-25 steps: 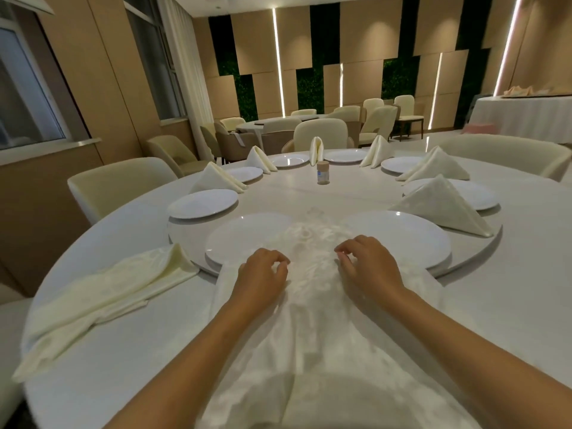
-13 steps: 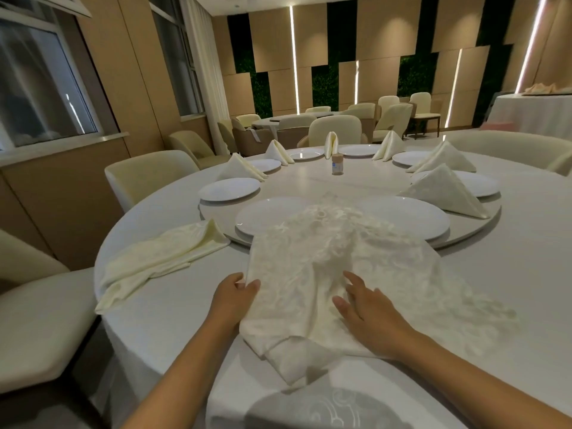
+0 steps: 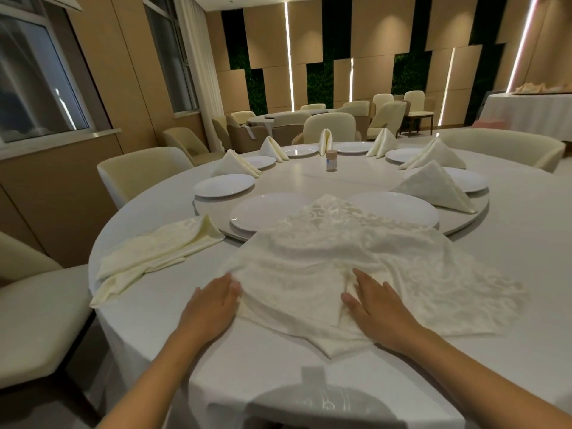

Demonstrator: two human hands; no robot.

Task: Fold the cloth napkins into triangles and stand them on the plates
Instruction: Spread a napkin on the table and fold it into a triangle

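Here, the left hand [image 3: 213, 305] and right hand [image 3: 376, 311] lie flat, fingers straight, on the patterned napkin [image 3: 325, 258]. Beyond both hands, its far corner overlaps two plates [image 3: 266, 209] on the surface [image 3: 526, 243].

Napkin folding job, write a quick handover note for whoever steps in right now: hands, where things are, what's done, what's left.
Left hand flat at the near-left edge of the spread napkin; right hand flat on top, pressing a fold.
That napkin is only partly folded, its far corner lying over the two nearest plates.
Spare napkins lie loosely folded on the table at left.
Done: folded triangles stand on the plates further round.
Left: finish this fold and stand it; bare plates remain, including the left plate.
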